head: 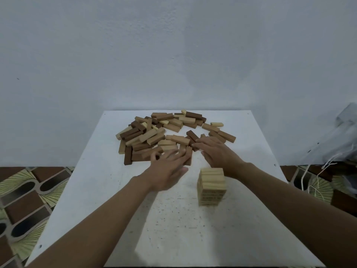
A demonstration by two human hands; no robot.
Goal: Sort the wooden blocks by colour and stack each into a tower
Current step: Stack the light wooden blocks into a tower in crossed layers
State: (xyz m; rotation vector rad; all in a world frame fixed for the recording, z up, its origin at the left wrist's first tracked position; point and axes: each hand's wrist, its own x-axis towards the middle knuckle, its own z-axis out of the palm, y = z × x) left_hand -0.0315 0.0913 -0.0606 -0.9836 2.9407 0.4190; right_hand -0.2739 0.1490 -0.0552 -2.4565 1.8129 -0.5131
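**Entry: wooden blocks, sorting by colour. 1 tower begun, the rest loose.**

- Tabletop (116,219): white and speckled, centre of frame.
- Pile (164,132): pale, mid-brown and dark-brown blocks mixed together in the upper centre of the tabletop. Many lie across one another.
- Pale tower (211,187): the only stack in view, several layers high. It stands below and right of the pile, just beside the right wrist.
- Left grip (168,167): released, with fingers spread over blocks at the pile's near edge. It touches them and holds none.
- Right grip (218,151): released, with fingers straight and pointing toward frame left. The tips rest on blocks at the pile's near right edge, and no block can be seen pinched.
- Right forearm (270,192): passes close to the tower's upper right corner.

**Hazards, as judged:**

1. The tower could be knocked over. The right wrist and forearm work right beside it, and a careless pull back toward the bottom of the frame would clip the top layers.
2. Colours could be confused. In this dim light the pale and mid-brown blocks read alike, so a wrong shade may end up in the pale tower.
3. The pile could slump. Drawing out a block from under crossed ones may send others sliding toward the tabletop's edges.
4. The stacks could crowd each other — a 2nd tower sited near the 1st leaves both grips little room.
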